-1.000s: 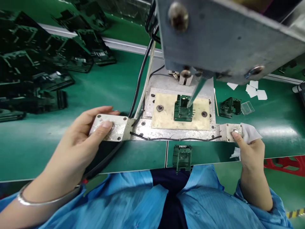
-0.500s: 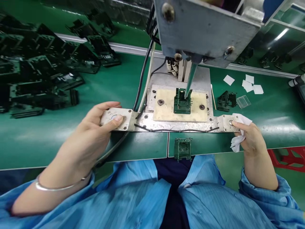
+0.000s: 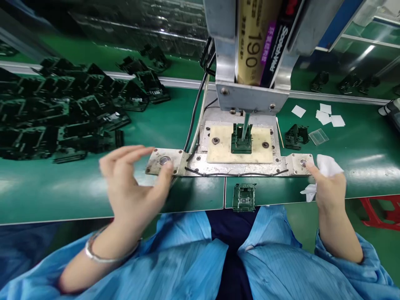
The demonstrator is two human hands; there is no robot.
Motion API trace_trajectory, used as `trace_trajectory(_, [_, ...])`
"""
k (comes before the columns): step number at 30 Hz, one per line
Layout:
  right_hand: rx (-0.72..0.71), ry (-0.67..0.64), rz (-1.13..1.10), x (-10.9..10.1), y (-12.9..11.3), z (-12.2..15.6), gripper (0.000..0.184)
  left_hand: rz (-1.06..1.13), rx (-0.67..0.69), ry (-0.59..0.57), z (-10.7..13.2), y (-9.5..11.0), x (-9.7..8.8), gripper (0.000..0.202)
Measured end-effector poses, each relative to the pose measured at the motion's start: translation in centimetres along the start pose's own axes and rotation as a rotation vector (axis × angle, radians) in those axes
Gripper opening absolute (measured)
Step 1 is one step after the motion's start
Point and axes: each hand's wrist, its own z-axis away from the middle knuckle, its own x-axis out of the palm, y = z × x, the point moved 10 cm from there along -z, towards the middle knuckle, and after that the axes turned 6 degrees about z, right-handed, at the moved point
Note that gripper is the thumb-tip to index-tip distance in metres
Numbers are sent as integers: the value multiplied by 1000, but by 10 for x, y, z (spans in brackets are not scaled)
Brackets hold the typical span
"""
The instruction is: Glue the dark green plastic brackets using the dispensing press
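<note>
My left hand [image 3: 134, 183] has its fingers spread and holds nothing. Its thumb is at the edge of the round button [image 3: 164, 160] on the left metal box; I cannot tell if it touches. My right hand [image 3: 331, 189] is closed around a crumpled white wipe [image 3: 328, 166], with a digit at the right button [image 3: 303, 163]. Between the two boxes, a dark green circuit-board assembly [image 3: 241, 143] sits on a cream fixture plate [image 3: 215, 152]. The thin rod [image 3: 245, 127] of the machine above points down into it. Another board assembly [image 3: 244, 196] lies at the table's front edge.
Rows of dark board assemblies [image 3: 59, 121] cover the table's left side. To the right are a dark part [image 3: 296, 136], a clear plastic piece [image 3: 318, 136], white squares [image 3: 323, 116] and a swab [image 3: 279, 132]. Cables [image 3: 197, 108] run beside the fixture.
My left hand has let go of the left box, its fingers opening off it. My right hand stays at its button with the wipe. The view has shifted, showing more of the machine's upper part.
</note>
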Motion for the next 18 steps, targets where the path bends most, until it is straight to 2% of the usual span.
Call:
trace_trajectory(1, [-94, 63, 45, -8, -10, 10, 43, 30, 118, -102, 7, 22, 11, 39])
trace_trajectory(3, [-256, 62, 103, -10, -29, 30, 35, 201, 200, -442, 28, 52, 48, 53])
trace_trajectory(5, [-340, -33, 128, 0, -39, 47, 29, 332, 140, -769, 54, 67, 87, 83])
trace_trajectory(6, [-352, -79, 136, 6, -40, 53, 28, 374, 92, -864, 63, 70, 102, 92])
trace_trajectory(8, [-345, -131, 146, 14, -39, 61, 27, 453, -18, -947, 73, 70, 121, 84])
trace_trajectory(11, [-320, -180, 131, 22, -36, 65, 27, 572, -238, -953, 72, 56, 132, 61])
trace_trajectory(13, [-314, -225, 99, 23, -34, 66, 25, 779, -441, -1003, 74, 52, 132, 65])
trace_trajectory(16, [-346, -346, -28, 22, -40, 70, 22, 1269, -782, -1206, 87, 73, 127, 67])
trace_trajectory(18, [-379, -481, -119, 25, -55, 76, 29, 1490, -930, -1309, 93, 90, 120, 65])
